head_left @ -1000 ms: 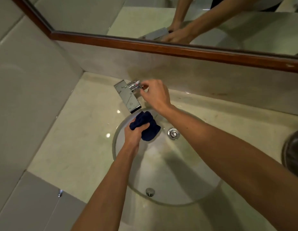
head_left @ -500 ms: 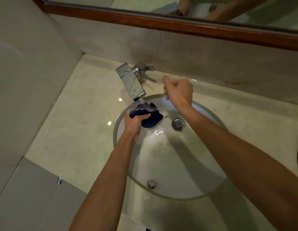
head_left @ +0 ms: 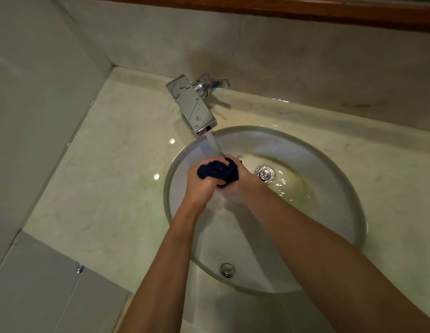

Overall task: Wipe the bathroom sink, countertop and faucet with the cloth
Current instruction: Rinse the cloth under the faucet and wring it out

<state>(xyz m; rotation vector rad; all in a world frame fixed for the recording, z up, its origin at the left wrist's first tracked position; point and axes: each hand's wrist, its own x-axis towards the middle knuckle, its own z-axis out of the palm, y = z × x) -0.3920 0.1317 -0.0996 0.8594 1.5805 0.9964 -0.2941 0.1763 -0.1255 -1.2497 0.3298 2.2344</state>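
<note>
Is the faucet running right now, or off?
Running. A stream of water falls from the faucet spout onto the cloth that both hands hold over the sink.

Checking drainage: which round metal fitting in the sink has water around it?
The drain right of the hands, on the basin floor; the overflow on the near wall looks dry.

Pale grey wall panels (head_left: 41, 92) meet at the left corner. Back wall (head_left: 305, 56) beige stone, mottled with dark smudges. Brown wooden strip (head_left: 281, 8) along the top edge. Grey tiles (head_left: 41, 296) lower left. Lighting dim, warm.
</note>
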